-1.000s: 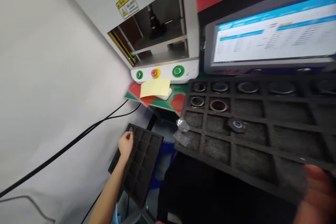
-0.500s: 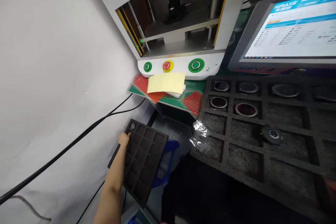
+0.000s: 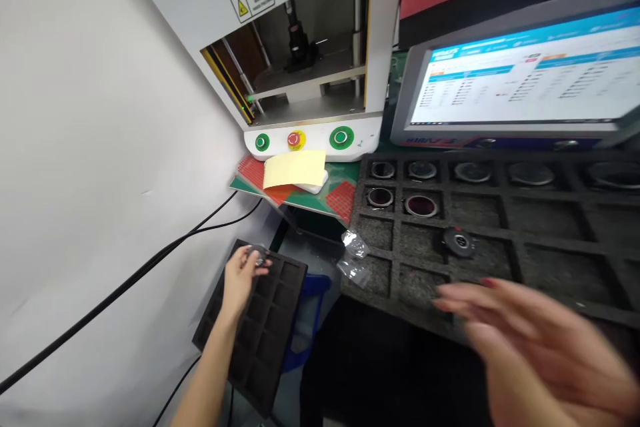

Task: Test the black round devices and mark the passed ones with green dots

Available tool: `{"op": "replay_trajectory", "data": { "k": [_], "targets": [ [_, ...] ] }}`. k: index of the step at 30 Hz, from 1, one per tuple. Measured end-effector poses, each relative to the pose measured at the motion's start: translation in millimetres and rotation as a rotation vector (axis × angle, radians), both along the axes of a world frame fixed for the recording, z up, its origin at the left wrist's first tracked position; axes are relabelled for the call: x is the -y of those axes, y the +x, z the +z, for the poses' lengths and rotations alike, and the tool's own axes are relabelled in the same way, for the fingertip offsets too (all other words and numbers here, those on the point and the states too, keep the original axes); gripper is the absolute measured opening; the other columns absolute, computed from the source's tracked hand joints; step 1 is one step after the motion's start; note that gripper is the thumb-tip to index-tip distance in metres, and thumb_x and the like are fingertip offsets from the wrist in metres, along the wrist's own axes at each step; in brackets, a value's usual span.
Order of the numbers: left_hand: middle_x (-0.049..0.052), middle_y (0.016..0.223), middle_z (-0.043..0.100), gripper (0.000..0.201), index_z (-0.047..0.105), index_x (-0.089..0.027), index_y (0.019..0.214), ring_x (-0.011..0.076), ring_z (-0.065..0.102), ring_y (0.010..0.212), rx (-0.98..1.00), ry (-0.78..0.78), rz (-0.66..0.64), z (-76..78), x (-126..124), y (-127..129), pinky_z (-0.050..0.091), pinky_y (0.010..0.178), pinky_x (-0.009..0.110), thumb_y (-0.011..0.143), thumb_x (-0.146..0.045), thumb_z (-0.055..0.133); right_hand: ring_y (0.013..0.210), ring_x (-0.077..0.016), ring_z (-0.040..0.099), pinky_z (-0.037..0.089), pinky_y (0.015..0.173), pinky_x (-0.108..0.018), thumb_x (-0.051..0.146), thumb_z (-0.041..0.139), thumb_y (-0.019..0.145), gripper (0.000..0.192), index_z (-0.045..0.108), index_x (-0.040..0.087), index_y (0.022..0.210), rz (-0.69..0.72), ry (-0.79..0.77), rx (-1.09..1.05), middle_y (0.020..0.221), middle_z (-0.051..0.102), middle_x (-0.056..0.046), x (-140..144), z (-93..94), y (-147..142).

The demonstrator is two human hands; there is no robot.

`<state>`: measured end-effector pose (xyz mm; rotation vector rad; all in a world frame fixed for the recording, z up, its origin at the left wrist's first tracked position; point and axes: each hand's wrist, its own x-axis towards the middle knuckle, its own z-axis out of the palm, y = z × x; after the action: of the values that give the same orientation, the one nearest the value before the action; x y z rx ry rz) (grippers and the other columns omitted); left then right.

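Note:
My left hand point(image 3: 240, 275) reaches down to a small black foam tray point(image 3: 260, 333) by the wall and holds a small dark round part point(image 3: 259, 255) above the tray's far corner. My right hand point(image 3: 525, 340), blurred, hovers open with spread fingers over the near edge of a large black foam tray point(image 3: 545, 227) on the bench. That tray holds several round ring parts point(image 3: 421, 205) in its far cells, and a black round part point(image 3: 459, 241) lies on a divider.
A white machine point(image 3: 310, 47) with green and red buttons point(image 3: 295, 139) stands at the back, a yellow sheet point(image 3: 294, 167) before it. A monitor point(image 3: 520, 80) is at the right. Black cables point(image 3: 150, 263) run along the white wall. Clear plastic bags point(image 3: 354, 257) lie at the large tray's left edge.
My left hand has lifted the small round part out of the small tray's corner. My right hand has come into view, open over the large tray's near edge. The camera view shifted.

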<state>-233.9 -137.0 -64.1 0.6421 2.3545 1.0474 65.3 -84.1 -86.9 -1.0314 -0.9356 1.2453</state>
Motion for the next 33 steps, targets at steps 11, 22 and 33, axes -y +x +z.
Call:
{"op": "replay_trajectory", "data": {
  "k": [11,22,33],
  "targets": [
    [0.001,0.066,0.062,0.016,0.071,-0.013,0.087,0.0088,0.055,0.059,0.578,0.023,-0.743,14.3,-24,173,0.046,0.056,0.017,0.08,-0.027,0.071,0.08,-0.0105,0.073,0.059,0.078,-0.017,0.021,0.066,0.085,0.037,0.054,0.029,0.119,0.108,0.239,0.337,0.087,0.074,0.003,1,2.2,12],
    [0.003,0.073,0.073,0.024,0.071,-0.015,0.093,0.0105,0.064,0.064,0.732,0.169,-0.679,7.9,-28,202,0.052,0.064,0.018,0.082,-0.036,0.073,0.076,-0.0153,0.072,0.063,0.074,-0.027,0.016,0.067,0.084,0.029,0.06,0.023,0.111,-0.127,0.252,0.392,0.077,0.071,0.001,13,-2.6,36],
    [0.0,0.066,0.067,0.017,0.076,-0.017,0.095,0.0085,0.056,0.06,0.825,0.01,-0.649,12.1,-19,191,0.047,0.06,0.018,0.081,-0.025,0.073,0.07,-0.0163,0.072,0.065,0.068,-0.032,-0.007,0.058,0.074,0.052,0.055,0.025,0.115,0.176,0.738,0.364,0.079,0.074,0.001,27,-13.6,50]
  ]
}}
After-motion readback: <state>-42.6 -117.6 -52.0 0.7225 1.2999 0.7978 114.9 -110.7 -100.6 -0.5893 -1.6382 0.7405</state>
